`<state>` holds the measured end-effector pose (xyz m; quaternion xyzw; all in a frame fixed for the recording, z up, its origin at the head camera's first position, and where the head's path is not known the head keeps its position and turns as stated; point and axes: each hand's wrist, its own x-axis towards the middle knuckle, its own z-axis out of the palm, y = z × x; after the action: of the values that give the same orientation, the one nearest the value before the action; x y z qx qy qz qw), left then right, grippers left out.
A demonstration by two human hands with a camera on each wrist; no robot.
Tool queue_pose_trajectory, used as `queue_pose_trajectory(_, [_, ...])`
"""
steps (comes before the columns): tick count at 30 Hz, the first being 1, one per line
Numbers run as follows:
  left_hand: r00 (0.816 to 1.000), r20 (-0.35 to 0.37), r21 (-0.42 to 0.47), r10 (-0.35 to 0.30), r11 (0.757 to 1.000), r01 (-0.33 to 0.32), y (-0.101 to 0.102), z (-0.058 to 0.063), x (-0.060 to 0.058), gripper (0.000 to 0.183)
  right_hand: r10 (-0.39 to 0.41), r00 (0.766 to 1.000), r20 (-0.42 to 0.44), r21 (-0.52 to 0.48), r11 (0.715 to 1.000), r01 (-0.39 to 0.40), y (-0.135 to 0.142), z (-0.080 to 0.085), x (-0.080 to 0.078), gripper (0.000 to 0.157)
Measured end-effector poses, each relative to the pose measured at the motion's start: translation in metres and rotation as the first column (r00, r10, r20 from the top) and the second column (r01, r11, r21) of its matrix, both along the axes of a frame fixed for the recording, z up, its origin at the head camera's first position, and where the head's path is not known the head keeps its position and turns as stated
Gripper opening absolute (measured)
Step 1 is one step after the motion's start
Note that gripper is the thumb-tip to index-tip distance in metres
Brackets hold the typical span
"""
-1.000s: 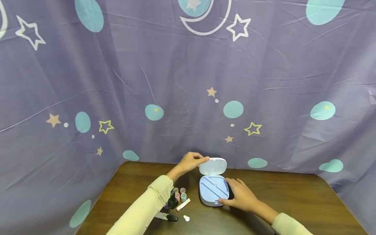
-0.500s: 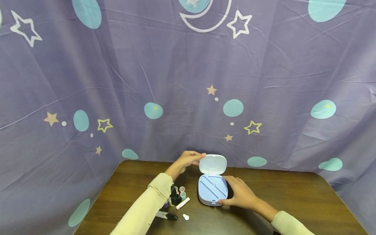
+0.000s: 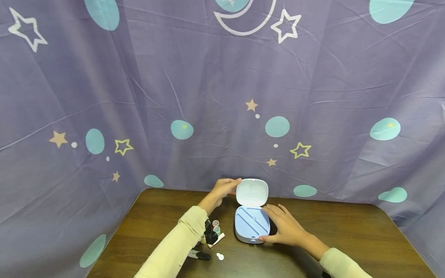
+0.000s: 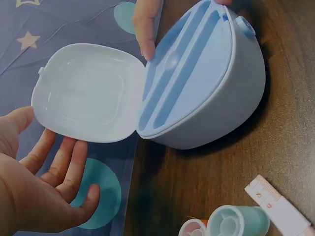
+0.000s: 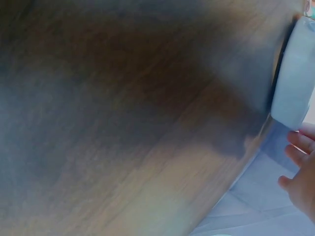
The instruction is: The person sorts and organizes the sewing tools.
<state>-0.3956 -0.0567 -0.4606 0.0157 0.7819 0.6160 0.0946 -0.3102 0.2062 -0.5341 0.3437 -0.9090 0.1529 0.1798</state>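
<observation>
The desk (image 3: 347,231) has a brown, wood-grained top with rounded far corners; a purple curtain (image 3: 222,77) printed with stars and teal ovals rises beyond its far and left edges. The box (image 3: 252,226) stands near the middle of the far edge: a rounded square with pale walls, a small front catch and a light-blue top with diagonal grooves. The right hand (image 3: 286,227) grips it, thumb in front, fingers behind. Beyond, the white lid (image 3: 252,193) stands raised on its hinge, the left hand (image 3: 222,189) spread loosely with thumb and fingertips at its edge. The desk's near edge is out of view. The left sleeve (image 3: 170,243) partly hides small pots (image 4: 229,223) and a black-ended object (image 3: 201,255); the right wrist view is blurred and crops the box.
</observation>
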Motion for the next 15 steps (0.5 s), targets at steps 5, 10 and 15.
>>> queue_pose_trajectory(5, [0.998,0.047,0.017,0.036,0.999,-0.037,0.0030,-0.0034,-0.0016,0.040,0.011,0.999,-0.041,0.005,1.000,-0.011,0.0015,-0.0015,-0.0024,0.098])
queue_pose_trajectory(10, [0.997,0.067,0.036,0.048,0.998,-0.050,0.0055,-0.0029,-0.0023,0.038,0.005,0.999,-0.033,0.020,1.000,-0.005,0.0023,0.0011,-0.0032,0.098])
queue_pose_trajectory(15, [0.995,0.079,0.045,0.066,0.997,-0.070,0.0064,-0.0055,-0.0039,0.037,0.012,1.000,-0.010,0.029,1.000,-0.011,0.0009,0.0054,-0.0029,0.099])
